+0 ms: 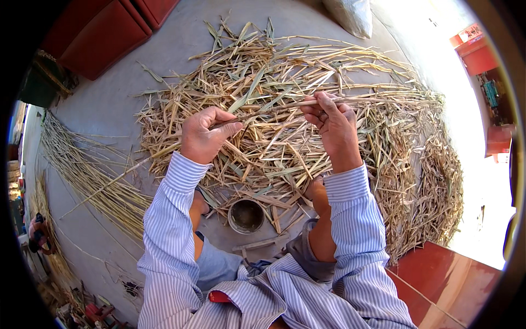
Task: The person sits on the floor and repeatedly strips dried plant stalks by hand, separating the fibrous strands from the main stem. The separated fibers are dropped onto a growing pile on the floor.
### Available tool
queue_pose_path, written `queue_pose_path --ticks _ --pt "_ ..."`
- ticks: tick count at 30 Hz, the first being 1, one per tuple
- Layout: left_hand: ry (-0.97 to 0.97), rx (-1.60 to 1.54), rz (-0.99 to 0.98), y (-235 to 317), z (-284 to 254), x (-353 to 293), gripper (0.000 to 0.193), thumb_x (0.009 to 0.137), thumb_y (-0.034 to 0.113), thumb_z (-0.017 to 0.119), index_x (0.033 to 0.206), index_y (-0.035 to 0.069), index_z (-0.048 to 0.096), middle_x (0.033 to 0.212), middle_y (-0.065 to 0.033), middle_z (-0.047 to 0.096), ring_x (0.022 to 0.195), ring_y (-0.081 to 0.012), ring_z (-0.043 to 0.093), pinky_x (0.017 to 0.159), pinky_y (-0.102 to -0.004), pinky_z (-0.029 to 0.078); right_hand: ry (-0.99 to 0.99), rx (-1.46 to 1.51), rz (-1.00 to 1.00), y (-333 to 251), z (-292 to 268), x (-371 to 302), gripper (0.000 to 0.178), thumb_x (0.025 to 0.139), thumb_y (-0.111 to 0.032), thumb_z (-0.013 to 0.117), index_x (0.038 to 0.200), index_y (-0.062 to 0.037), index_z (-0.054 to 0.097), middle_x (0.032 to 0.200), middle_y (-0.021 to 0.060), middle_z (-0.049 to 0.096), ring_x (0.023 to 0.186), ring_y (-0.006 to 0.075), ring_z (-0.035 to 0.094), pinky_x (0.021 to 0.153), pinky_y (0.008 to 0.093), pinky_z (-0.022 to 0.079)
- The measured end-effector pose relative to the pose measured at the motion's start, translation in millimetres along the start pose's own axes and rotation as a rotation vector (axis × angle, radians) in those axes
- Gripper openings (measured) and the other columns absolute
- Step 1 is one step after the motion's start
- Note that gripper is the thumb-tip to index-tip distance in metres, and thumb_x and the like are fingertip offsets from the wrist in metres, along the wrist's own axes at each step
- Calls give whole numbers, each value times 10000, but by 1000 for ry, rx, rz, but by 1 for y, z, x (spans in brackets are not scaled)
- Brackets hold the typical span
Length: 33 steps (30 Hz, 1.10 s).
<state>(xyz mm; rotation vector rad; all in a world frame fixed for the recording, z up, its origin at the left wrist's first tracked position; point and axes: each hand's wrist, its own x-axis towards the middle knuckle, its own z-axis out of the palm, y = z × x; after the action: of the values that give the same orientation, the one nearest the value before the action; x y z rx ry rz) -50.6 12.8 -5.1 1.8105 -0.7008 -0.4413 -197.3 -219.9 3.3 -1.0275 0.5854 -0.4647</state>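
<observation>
A long thin dry stalk point(274, 109) runs between my two hands above a heap of straw-coloured husks and leaves point(274, 142). My left hand point(207, 134) is closed round it, thumb and forefinger pointing right. On the other side my right hand point(335, 129) pinches the stalk between thumb and fingers. One end of a pale stalk slants down to the left from my left hand over the floor. To the right of my right hand, stalks blend into others on the heap, so I cannot tell where the held one ends.
Between my feet stands a round metal bowl point(246, 216) with dark liquid, beside a narrow tool-like bar point(260, 243). A bundle of thin stalks point(98, 175) lies at the left. Red furniture point(107, 38) stands far left, a pale sack point(350, 15) at the back, a red board point(438, 288) near right.
</observation>
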Motion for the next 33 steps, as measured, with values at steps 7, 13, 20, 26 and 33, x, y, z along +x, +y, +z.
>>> queue_pose_path --ticks 7,13,20,26,33 --pt "170 262 299 -3 -2 -4 178 742 46 815 848 -5 681 800 -53 683 707 -110 629 635 -235 505 38 15 -19 1 9 0 247 934 -212 642 1011 22 621 898 128 703 794 195 709 669 255 583" --pt "397 125 396 11 -7 2 166 774 120 804 825 44 666 765 -49 679 663 -147 602 618 -274 471 177 -13 -79 9 4 5 249 926 -193 646 965 52 617 868 149 703 727 206 709 617 265 578" --pt "736 -169 97 -6 -86 15 246 841 216 767 886 18 629 765 -53 653 682 -113 597 630 -239 485 275 -79 -172 -4 -20 10 263 917 -222 670 917 34 610 833 144 697 707 197 708 583 239 569" --pt "264 724 439 -6 -43 11 401 777 393 762 964 50 670 868 -89 674 842 -259 615 799 -410 446 272 -95 -215 -11 -24 10 285 896 -250 703 884 19 609 814 142 696 682 198 706 558 232 549" --pt "126 511 530 -17 4 5 251 733 255 797 875 73 698 731 -64 643 691 -271 595 643 -398 445 340 -194 -305 -18 -20 7 319 867 -336 734 814 -51 601 691 81 661 604 151 667 512 219 503"
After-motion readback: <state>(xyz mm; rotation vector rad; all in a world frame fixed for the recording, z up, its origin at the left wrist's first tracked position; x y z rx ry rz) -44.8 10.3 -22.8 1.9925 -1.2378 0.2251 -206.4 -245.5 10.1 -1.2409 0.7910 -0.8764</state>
